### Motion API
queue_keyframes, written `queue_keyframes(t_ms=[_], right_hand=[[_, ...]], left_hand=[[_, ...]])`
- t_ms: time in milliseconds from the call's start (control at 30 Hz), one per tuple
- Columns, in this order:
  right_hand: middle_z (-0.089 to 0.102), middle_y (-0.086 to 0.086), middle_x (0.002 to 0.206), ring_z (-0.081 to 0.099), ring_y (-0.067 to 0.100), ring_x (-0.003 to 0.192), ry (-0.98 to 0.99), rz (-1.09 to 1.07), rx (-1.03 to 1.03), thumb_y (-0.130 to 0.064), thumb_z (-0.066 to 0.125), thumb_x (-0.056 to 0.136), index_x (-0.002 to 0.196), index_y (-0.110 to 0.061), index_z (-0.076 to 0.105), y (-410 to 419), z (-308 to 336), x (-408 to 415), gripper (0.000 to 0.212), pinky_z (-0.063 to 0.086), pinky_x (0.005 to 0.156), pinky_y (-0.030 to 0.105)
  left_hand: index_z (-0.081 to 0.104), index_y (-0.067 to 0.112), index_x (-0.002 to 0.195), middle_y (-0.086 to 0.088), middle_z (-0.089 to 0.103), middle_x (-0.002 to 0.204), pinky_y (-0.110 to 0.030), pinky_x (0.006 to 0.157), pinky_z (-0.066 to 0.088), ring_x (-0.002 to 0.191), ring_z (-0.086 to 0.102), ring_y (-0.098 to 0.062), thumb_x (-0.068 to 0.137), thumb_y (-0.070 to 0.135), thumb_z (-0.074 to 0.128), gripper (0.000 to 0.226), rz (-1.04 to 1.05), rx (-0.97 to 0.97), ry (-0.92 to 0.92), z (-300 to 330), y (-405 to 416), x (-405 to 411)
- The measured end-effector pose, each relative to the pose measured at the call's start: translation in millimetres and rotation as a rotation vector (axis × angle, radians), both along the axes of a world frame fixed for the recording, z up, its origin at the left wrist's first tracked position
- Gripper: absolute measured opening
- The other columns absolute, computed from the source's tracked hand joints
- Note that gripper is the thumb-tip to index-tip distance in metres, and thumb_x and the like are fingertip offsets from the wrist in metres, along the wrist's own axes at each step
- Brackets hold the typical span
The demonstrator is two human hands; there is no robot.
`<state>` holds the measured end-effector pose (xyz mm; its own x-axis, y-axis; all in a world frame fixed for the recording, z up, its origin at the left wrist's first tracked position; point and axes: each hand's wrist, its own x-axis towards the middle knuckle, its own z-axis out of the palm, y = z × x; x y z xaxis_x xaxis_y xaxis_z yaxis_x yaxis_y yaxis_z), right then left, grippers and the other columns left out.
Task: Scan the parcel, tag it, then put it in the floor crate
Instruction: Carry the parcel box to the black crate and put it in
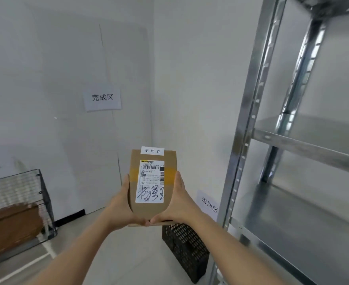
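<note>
A small brown cardboard parcel is held up in front of me, above the floor. It carries a white shipping label with a barcode and handwriting, and a small white tag stuck at its top edge. My left hand grips its left side and my right hand grips its right side, with the fingertips meeting under the bottom edge. A black perforated plastic crate stands on the floor just below and right of the parcel, beside the shelf.
A metal shelving rack fills the right side, its shelves bare. A wire basket holding brown parcels stands on the floor at left. Paper signs hang on the white walls and by the crate. Pale floor lies between basket and crate.
</note>
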<state>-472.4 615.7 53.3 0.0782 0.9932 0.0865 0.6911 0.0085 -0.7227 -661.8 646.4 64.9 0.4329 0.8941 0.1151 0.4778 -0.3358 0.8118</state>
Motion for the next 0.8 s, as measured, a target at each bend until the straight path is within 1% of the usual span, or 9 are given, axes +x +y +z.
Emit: queue_keyframes(t_ms=[100, 200, 333, 433, 533, 567, 633, 700, 800], right_hand=[[0.009, -0.003, 0.157, 0.028, 0.014, 0.14, 0.064, -0.053, 0.005, -0.05, 0.09, 0.029, 0.147, -0.027, -0.008, 46, -1, -4, 0.155, 0.035, 0.113, 0.038], [0.011, -0.005, 0.155, 0.029, 0.011, 0.138, 0.105, -0.115, 0.03, -0.047, 0.091, 0.031, 0.148, -0.025, -0.009, 88, 2, 2, 0.155, 0.035, 0.111, 0.034], [0.012, -0.004, 0.155, 0.028, 0.011, 0.139, 0.083, -0.182, 0.036, -0.054, 0.091, 0.027, 0.148, -0.026, -0.006, 140, 3, 24, 0.157, 0.038, 0.111, 0.039], [0.014, -0.005, 0.154, 0.027, 0.01, 0.14, 0.103, -0.228, 0.069, -0.054, 0.092, 0.025, 0.148, -0.026, -0.004, 183, 2, 47, 0.159, 0.038, 0.112, 0.039], [0.017, -0.005, 0.152, 0.03, 0.009, 0.137, 0.086, -0.258, 0.091, -0.055, 0.091, 0.024, 0.148, -0.025, -0.002, 234, 6, 77, 0.158, 0.04, 0.11, 0.038], [0.017, -0.005, 0.151, 0.032, 0.01, 0.136, 0.077, -0.261, 0.107, -0.055, 0.091, 0.024, 0.148, -0.025, -0.002, 254, 8, 89, 0.158, 0.041, 0.109, 0.038], [0.017, -0.006, 0.15, 0.032, 0.01, 0.135, 0.062, -0.266, 0.134, -0.057, 0.091, 0.023, 0.148, -0.025, -0.002, 283, 14, 107, 0.158, 0.043, 0.107, 0.04], [0.023, -0.009, 0.142, 0.036, 0.005, 0.128, 0.065, -0.277, 0.145, -0.051, 0.092, 0.027, 0.145, -0.026, 0.003, 315, 18, 126, 0.15, 0.045, 0.105, 0.037], [0.031, -0.013, 0.126, 0.04, -0.001, 0.118, 0.075, -0.262, 0.184, -0.038, 0.094, 0.036, 0.135, -0.031, 0.015, 359, 30, 149, 0.126, 0.048, 0.1, 0.031]], left_hand=[[0.007, 0.044, 0.139, 0.019, 0.06, 0.114, -0.037, 0.086, 0.055, 0.105, 0.06, -0.012, 0.034, 0.03, 0.09, 0.134, -0.053, 0.002, 0.059, 2, 58, -2], [0.004, 0.048, 0.139, 0.022, 0.059, 0.114, -0.034, 0.086, 0.055, 0.105, 0.06, -0.01, 0.037, 0.027, 0.09, 0.134, -0.121, 0.017, 0.082, 11, 113, 8], [0.001, 0.071, 0.12, 0.024, 0.059, 0.113, -0.032, 0.081, 0.057, 0.103, 0.058, -0.006, 0.039, 0.027, 0.09, 0.128, -0.194, 0.024, 0.081, 12, 176, 34], [-0.006, 0.056, 0.132, 0.028, 0.055, 0.112, -0.023, 0.083, 0.052, 0.104, 0.056, -0.006, 0.042, 0.029, 0.09, 0.134, -0.25, 0.014, 0.095, 14, 227, 62], [-0.022, 0.042, 0.139, 0.029, 0.048, 0.109, -0.016, 0.081, 0.044, 0.1, 0.051, -0.006, 0.051, 0.025, 0.088, 0.141, -0.286, 0.015, 0.103, 15, 280, 96], [-0.025, 0.04, 0.138, 0.028, 0.047, 0.108, -0.015, 0.08, 0.043, 0.099, 0.051, -0.005, 0.053, 0.024, 0.087, 0.142, -0.299, 0.037, 0.094, 16, 301, 110], [-0.024, 0.055, 0.125, 0.033, 0.046, 0.102, -0.014, 0.073, 0.045, 0.091, 0.054, 0.0, 0.055, 0.021, 0.085, 0.134, -0.329, 0.059, 0.058, 18, 333, 129], [-0.02, 0.06, 0.12, 0.035, 0.048, 0.105, -0.016, 0.077, 0.048, 0.094, 0.057, -0.001, 0.053, 0.025, 0.085, 0.129, -0.368, 0.063, 0.046, 21, 369, 148], [-0.013, 0.049, 0.14, 0.025, 0.057, 0.12, -0.029, 0.091, 0.052, 0.107, 0.06, -0.009, 0.047, 0.037, 0.085, 0.136, -0.396, 0.066, 0.038, 27, 424, 175]])
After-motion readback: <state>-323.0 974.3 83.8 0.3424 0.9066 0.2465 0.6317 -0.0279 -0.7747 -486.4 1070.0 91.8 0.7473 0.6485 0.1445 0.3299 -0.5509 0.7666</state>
